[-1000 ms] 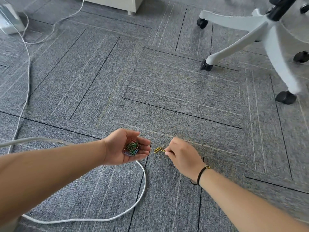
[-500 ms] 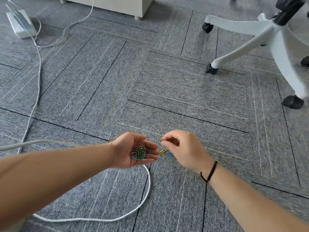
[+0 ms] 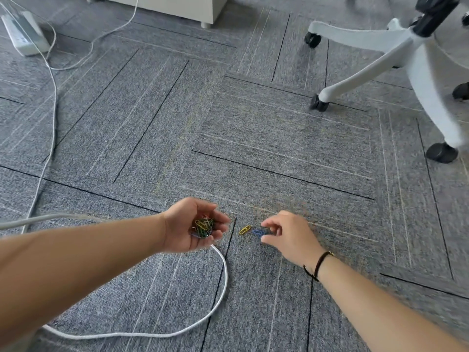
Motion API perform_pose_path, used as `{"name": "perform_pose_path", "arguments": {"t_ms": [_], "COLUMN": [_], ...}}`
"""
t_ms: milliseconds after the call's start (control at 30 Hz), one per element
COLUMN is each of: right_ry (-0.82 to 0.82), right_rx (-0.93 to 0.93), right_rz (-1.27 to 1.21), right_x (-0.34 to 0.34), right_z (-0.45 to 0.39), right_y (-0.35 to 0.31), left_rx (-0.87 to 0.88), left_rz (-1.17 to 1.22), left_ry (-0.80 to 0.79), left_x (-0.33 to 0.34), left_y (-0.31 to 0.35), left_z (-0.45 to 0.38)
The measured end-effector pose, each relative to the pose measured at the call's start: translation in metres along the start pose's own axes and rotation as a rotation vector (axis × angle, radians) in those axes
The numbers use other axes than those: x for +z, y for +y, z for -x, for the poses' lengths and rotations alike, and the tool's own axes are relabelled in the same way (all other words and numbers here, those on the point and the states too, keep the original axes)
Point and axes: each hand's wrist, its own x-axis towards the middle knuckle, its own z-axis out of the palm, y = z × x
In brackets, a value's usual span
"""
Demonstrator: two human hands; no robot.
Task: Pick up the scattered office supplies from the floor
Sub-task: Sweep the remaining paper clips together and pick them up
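Floor: grey carpet tiles [image 3: 266,138] with dark seams and pale stripes.
Room: a white swivel-chair base [image 3: 396,47] on black castors far right; a white power strip [image 3: 24,34] far left; a white cable [image 3: 218,288] looping beneath the left hand; a white cabinet [image 3: 177,6] at the top.
Loose clips: two on the carpet, one yellow paper clip [image 3: 245,229] and one blue paper clip [image 3: 257,232], just beside each other.
Left hand [image 3: 193,227]: palm up, cupped round a pile of clips [image 3: 203,224], too tangled to count.
Right hand [image 3: 289,235]: fingers spread loosely at the blue clip, gripping nothing.
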Motion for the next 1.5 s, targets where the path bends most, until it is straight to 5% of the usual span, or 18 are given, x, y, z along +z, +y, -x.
{"name": "perform_pose_path", "arguments": {"t_ms": [133, 433, 700, 900, 1300, 1500], "right_ry": [0.026, -0.183, -0.166, -0.177, -0.206, -0.016], "right_rx": [-0.064, -0.159, -0.224, -0.122, -0.068, -0.164], "right_rz": [0.015, 0.234, 0.134, 0.210, 0.372, -0.198], "right_x": [0.008, -0.001, 0.010, 0.012, 0.014, -0.003], "right_z": [0.002, -0.011, -0.016, -0.017, -0.015, -0.001], "right_y": [-0.004, -0.020, -0.033, -0.042, -0.058, -0.106], "left_rx": [0.011, 0.003, -0.090, -0.064, -0.025, -0.061], "left_rz": [0.003, -0.178, -0.566, -0.181, -0.119, -0.055], "left_ry": [0.002, 0.071, 0.161, 0.095, 0.055, -0.019], "left_x": [0.002, -0.019, -0.048, -0.054, -0.045, -0.041], "left_y": [0.003, 0.012, -0.009, -0.004, -0.003, -0.006], "left_z": [-0.003, 0.009, 0.020, 0.024, 0.022, 0.027]}}
